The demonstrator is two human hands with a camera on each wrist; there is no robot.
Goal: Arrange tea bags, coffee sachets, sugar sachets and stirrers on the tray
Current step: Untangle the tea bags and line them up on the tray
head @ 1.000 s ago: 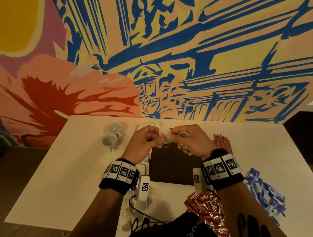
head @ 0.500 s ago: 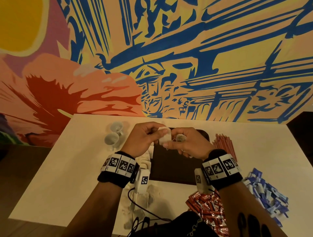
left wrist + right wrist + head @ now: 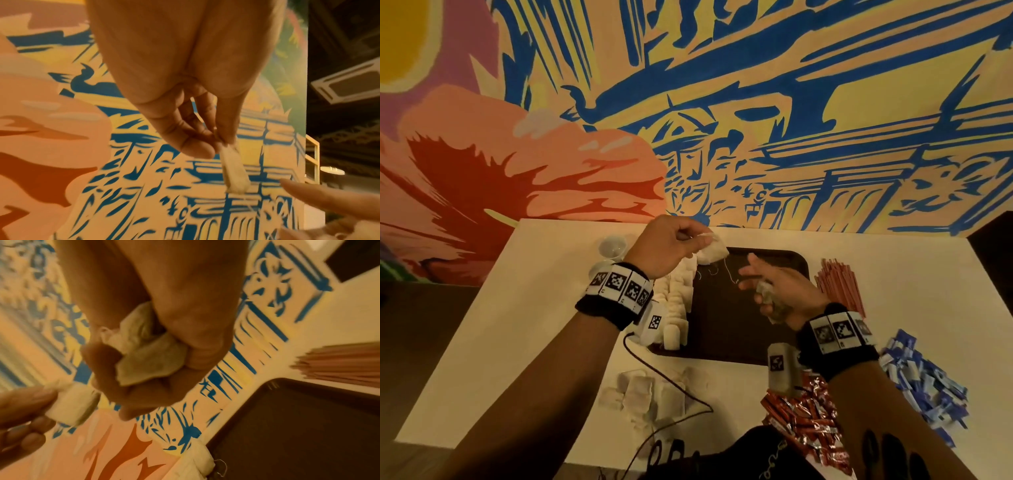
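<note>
My left hand (image 3: 693, 240) pinches one white tea bag (image 3: 711, 253) above the far left corner of the dark tray (image 3: 743, 329); the pinch shows close up in the left wrist view on the tea bag (image 3: 234, 172). Thin strings hang from it towards my right hand (image 3: 755, 274). That hand hovers over the tray and grips several crumpled tea bags (image 3: 148, 356) in its curled fingers, with forefinger and thumb stretched out. A row of tea bags (image 3: 674, 301) stands along the tray's left edge.
Loose tea bags (image 3: 647, 394) lie on the white table in front of the tray. Red coffee sachets (image 3: 804, 421) are heaped near front right, blue sugar sachets (image 3: 921, 383) further right, red stirrers (image 3: 839, 284) right of the tray. Small cups (image 3: 613, 246) stand far left.
The two hands were together on the tea bags; now they have parted. The left hand has pulled one tea bag away to the far left, and the right hand has dropped back to the right.
</note>
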